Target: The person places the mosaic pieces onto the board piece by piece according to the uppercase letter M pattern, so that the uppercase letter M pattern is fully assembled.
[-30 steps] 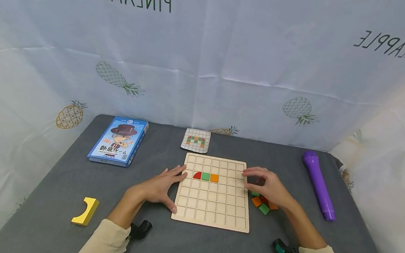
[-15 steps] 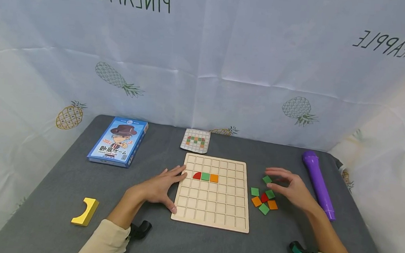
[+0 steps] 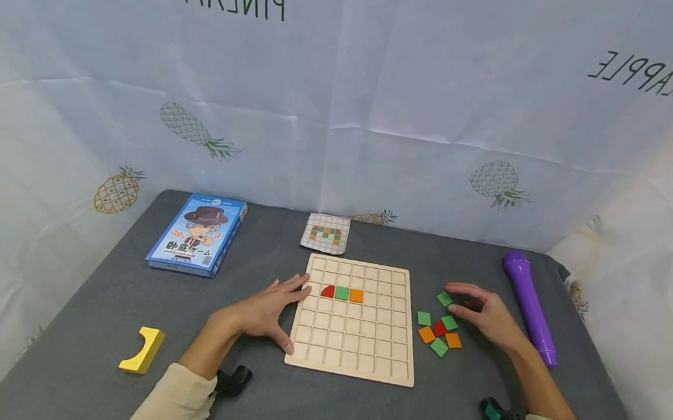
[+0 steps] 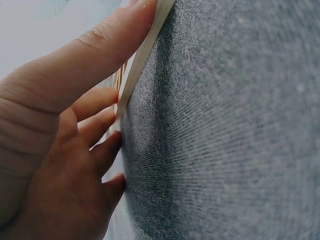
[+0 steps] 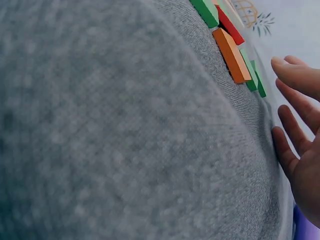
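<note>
Head view: here's a pale wooden board [image 3: 356, 348], scored into neat squares, flat on the dark grey tablecloth [image 3: 101, 304]. Three smooth tiles fill neighbouring squares: a round-cornered red tile [image 3: 328, 291], a green square [image 3: 342, 293], an orange square [image 3: 356, 296]. More loose tiles [image 3: 439, 347] cluster just right of the board. The left hand [image 3: 262, 310] is spread, touching the board's left edge. The right hand [image 3: 486, 317] is released, thumb and forefinger parted beside a lone green tile [image 3: 444, 299]; whether they touch it, I can't tell. Now the writing: "卧底ゲーム" on the glossy blue box [image 3: 197, 234], and "PINEAPPLE", reversed, across the creased curtain [image 3: 414, 98].

Left wrist view: fine-grained wood edge, coarse woven cloth; the thumb is extended against the rim, the fingers reaching along it.

Right wrist view: chunky, straight-sided tiles in green, red and orange, and the right hand's fingers gently bent and apart, a little way off.
</note>
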`<state>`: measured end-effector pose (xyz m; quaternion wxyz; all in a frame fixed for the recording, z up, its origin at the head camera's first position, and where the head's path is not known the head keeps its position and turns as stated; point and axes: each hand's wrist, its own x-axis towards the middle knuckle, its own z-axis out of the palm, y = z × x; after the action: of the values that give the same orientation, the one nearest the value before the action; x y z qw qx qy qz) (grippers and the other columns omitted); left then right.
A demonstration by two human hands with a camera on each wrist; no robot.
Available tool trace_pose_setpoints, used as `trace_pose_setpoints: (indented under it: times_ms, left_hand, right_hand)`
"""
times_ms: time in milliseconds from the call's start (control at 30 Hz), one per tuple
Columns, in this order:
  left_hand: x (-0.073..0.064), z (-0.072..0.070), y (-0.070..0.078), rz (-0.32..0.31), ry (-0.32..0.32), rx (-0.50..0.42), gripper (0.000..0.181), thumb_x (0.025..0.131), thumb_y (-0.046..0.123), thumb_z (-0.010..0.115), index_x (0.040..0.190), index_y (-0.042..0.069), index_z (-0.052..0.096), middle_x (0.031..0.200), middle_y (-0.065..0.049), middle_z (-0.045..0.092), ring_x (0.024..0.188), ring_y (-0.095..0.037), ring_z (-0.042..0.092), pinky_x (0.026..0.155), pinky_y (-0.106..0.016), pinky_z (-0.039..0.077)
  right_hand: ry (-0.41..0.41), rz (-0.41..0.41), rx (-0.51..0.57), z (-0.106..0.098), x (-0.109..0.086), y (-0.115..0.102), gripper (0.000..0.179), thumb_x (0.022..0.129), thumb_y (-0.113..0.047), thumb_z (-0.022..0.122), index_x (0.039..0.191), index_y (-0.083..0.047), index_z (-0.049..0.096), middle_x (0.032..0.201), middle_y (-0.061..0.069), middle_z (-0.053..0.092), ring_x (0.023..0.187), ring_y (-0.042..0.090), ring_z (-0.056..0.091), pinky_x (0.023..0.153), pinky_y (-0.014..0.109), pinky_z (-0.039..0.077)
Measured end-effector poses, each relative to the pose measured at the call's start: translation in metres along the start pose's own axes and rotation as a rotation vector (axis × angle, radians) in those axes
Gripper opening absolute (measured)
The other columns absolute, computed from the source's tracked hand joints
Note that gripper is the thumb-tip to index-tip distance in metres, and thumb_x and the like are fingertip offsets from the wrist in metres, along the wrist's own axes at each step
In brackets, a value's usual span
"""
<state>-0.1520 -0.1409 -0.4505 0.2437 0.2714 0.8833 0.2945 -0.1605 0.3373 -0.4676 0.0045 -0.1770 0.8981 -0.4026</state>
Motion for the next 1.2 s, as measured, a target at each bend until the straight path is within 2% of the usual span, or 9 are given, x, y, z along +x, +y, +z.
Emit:
trace_pose_setpoints:
  times_ms: [367, 700, 967, 1200]
  left_hand:
    - [0.0007, -0.0017, -0.0003, 0.014, 0.008, -0.002, 0.117, 0.068, 0.036, 0.095, 0.161, 0.006, 0.03, 0.174, -0.013, 0.01, 0.162, -0.038, 0.009, 0.128, -0.065, 0.006]
    - [-0.0004, -0.0001, 0.0001, 0.008, -0.008, -0.023, 0.116, 0.069, 0.036, 0.094, 0.161, 0.008, 0.03, 0.175, -0.01, 0.007, 0.162, -0.035, 0.006, 0.129, -0.064, 0.005]
    - [-0.0002, -0.0015, 0.0004, 0.012, -0.002, -0.021, 0.116, 0.069, 0.036, 0.094, 0.161, 0.006, 0.029, 0.175, -0.012, 0.007, 0.162, -0.037, 0.006, 0.128, -0.065, 0.004]
    - [-0.0009, -0.0016, 0.0003, 0.002, -0.013, -0.023, 0.116, 0.069, 0.036, 0.094, 0.161, 0.008, 0.029, 0.175, -0.011, 0.007, 0.162, -0.036, 0.005, 0.128, -0.065, 0.004]
  right_hand:
    - [-0.028, 0.052, -0.078, -0.0013, 0.0039, 0.0079, 0.036, 0.093, -0.018, 0.075, 0.129, -0.01, 0.071, 0.132, 0.018, 0.068, 0.104, -0.012, 0.056, 0.082, 0.014, 0.052]
    - [-0.051, 0.087, -0.107, -0.0016, 0.0057, 0.003, 0.037, 0.092, -0.018, 0.076, 0.128, -0.011, 0.072, 0.133, 0.017, 0.069, 0.103, -0.001, 0.058, 0.078, 0.018, 0.05]
    - [-0.042, 0.059, -0.117, -0.0007, 0.0083, 0.0013, 0.033, 0.092, -0.018, 0.076, 0.125, -0.013, 0.074, 0.133, 0.017, 0.069, 0.104, -0.004, 0.057, 0.073, 0.018, 0.046]
    - [-0.042, 0.08, -0.119, 0.003, 0.0076, 0.0075, 0.029, 0.092, -0.016, 0.076, 0.121, -0.015, 0.076, 0.128, 0.015, 0.071, 0.1, -0.007, 0.055, 0.073, 0.018, 0.046]
